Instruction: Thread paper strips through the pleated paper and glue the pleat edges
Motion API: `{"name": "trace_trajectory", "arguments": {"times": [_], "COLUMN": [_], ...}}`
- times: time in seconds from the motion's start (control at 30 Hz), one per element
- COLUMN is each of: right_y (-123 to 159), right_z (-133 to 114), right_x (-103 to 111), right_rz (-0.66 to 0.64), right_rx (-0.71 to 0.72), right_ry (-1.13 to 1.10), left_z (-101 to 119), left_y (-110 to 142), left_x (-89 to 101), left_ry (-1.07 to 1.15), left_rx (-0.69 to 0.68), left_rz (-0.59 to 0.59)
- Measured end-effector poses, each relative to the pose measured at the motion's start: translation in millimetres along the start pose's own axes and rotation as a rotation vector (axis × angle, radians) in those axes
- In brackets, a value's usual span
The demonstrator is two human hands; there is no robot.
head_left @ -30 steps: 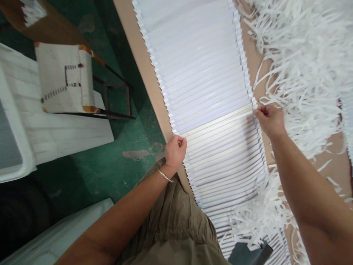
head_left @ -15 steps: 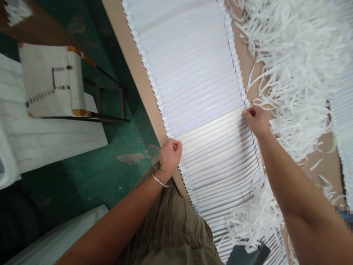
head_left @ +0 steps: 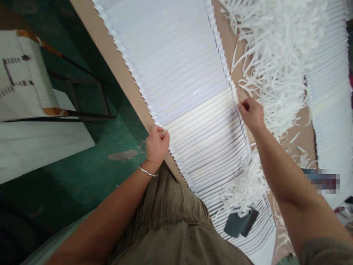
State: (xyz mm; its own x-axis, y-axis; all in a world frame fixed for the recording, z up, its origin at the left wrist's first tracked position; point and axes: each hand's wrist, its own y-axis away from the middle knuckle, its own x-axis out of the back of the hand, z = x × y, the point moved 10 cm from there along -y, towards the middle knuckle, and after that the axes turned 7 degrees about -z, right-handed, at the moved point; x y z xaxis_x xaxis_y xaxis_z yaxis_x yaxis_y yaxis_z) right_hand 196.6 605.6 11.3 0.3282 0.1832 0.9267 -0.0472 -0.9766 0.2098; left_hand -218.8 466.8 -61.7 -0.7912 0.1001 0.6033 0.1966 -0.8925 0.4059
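A long row of overlapping white sheets (head_left: 204, 121) runs along the brown table, its side edges toothed with small raised tabs. My left hand (head_left: 157, 144) is closed in a pinch at the left edge of the row. A small whitish bit shows at its fingertips, too small to name. At the opposite edge my right hand (head_left: 250, 112) is pinched closed, its fingertips at the sheets' ends; what lies between them is hidden. Above the hands the sheets look bluish; just below them they are creamier.
Loose white strips (head_left: 275, 55) lie heaped right of the row, with a smaller pile (head_left: 244, 187) lower down. A dark flat object (head_left: 239, 222) rests on the near sheets. Another row of sheets (head_left: 331, 99) is farther right. A woven-seat stool (head_left: 27, 73) stands left of the table.
The view has shifted right, so the stool slides leftward and more of the far right row shows. Both hands stay pinched at the row's edges, moving slightly along it.
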Motion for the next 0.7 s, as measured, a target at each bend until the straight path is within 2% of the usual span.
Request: {"name": "trace_trajectory", "arguments": {"times": [0.07, 0.17, 0.23, 0.33, 0.47, 0.6, 0.7], "right_y": [44, 132, 180, 222, 255, 276, 288], "right_z": [5, 19, 40, 66, 72, 65, 56], "right_x": [-13, -44, -49, -33, -20, -14, -16], "right_rz": [-0.265, -0.721, -0.837, -0.731, -0.582, -0.441, -0.4], "right_rx": [0.05, 0.073, -0.029, -0.214, -0.314, -0.297, -0.154], "right_ry": [0.04, 0.144, 0.277, 0.48, 0.522, 0.347, 0.182], "left_z": [-7, -19, -23, -20, -7, 8, 14], "left_y": [8, 22, 33, 48, 64, 75, 81], "left_x": [3.7, 7.1, 7.6, 4.9, -5.1, -12.9, -14.4], "left_ry": [0.025, 0.039, 0.043, 0.067, 0.121, 0.138, 0.148], "left_rx": [-0.033, -0.044, -0.05, -0.076, -0.128, -0.185, -0.209], "left_rz": [-0.021, -0.078, -0.118, -0.164, -0.22, -0.267, -0.299]}}
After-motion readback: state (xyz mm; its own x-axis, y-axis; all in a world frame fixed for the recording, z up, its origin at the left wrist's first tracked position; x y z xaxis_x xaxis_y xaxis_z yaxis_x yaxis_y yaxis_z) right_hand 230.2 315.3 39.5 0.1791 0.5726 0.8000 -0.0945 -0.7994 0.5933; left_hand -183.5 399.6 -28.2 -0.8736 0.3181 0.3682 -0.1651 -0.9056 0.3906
